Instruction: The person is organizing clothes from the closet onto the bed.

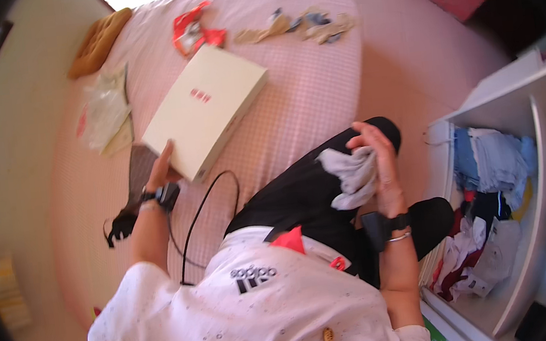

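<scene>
A large flat white box point(211, 102) with small red writing on its lid is tilted above the pink checked bed cover. My left hand point(163, 168) grips its near corner, thumb on the lid and fingers partly hidden beneath. Over my right thigh, my right hand point(376, 152) has a crumpled light grey cloth point(353, 177) against its palm; the fingers are spread and partly bent. Under my left wrist lies a dark cloth or bag point(128, 218), and a black cable point(194, 223) loops between it and my leg.
A red and white plastic packet point(193, 29) and beige and grey cloth pieces point(307, 24) lie on the far bed. At left are a clear plastic bag point(104, 111) and a brown cushion point(100, 41). An open white cabinet point(542, 142) with folded clothes point(498, 156) stands to my right.
</scene>
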### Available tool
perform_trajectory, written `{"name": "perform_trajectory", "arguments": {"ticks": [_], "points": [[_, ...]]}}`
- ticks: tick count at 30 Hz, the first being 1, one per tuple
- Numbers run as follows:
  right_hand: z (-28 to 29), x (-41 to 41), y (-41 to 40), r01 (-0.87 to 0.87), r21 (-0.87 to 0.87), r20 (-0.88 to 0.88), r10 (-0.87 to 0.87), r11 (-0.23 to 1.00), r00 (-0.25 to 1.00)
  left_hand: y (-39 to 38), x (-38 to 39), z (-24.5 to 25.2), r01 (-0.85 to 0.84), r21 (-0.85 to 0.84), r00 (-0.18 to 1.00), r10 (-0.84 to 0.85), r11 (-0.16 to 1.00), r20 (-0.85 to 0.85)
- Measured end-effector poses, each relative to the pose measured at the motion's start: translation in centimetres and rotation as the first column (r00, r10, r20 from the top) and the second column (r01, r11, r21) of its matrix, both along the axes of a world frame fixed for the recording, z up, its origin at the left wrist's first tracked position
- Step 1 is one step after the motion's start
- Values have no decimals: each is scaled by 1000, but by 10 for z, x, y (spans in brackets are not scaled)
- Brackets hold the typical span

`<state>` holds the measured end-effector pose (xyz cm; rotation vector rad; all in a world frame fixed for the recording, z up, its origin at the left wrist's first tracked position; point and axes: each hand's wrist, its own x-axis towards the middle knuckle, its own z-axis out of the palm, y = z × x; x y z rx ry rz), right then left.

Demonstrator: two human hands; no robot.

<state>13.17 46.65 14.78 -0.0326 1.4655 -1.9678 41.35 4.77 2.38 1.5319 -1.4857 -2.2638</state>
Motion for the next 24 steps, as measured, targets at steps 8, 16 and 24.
{"name": "perform_trajectory", "arguments": {"ticks": [8, 16, 24], "points": [[-34, 3, -8, -47, -145, 52, 55, 988, 997, 27, 3, -13, -129, 38, 925, 134, 991, -355], [-31, 12, 9, -23, -187, 84, 39, 982, 996, 37, -5, -8, -353, 104, 855, 366, 930, -369], [-15, 4, 31, 47, 15, -52, -46, 999, 998, 47, -29, 35, -276, 78, 782, 271, 958, -561]]}}
